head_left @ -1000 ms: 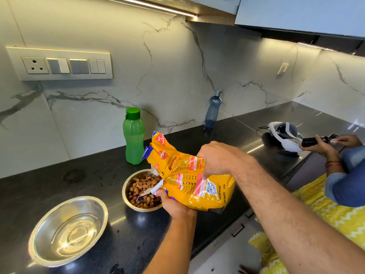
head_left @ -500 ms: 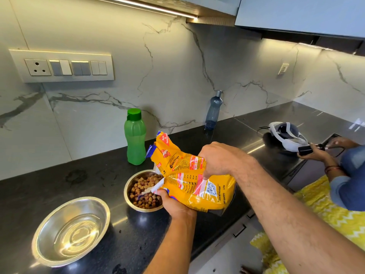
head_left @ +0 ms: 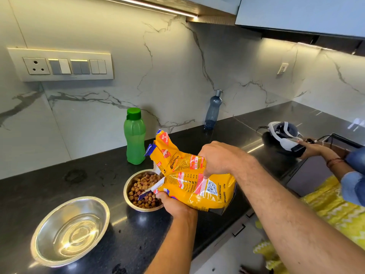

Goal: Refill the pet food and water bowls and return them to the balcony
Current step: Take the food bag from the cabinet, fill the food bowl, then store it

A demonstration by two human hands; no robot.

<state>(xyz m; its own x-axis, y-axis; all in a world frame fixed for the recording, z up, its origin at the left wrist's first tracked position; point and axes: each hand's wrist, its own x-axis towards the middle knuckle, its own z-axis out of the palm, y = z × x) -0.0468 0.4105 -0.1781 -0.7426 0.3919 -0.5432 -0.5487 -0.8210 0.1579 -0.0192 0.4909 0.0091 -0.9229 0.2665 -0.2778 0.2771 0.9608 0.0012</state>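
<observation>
Bag (head_left: 189, 175) barely shifted; yellow, crumpled, torn mouth over kibble-filled bowl (head_left: 130, 184).

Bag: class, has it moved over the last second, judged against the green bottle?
No. The bag holds the same spot right of the green bottle, its mouth over the bowl.

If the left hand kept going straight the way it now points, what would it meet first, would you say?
Probably the kibble-filled steel bowl: the left hand, gripping the yellow food bag at its torn mouth, points up-left over that bowl's rim, though depth is unclear.
</observation>
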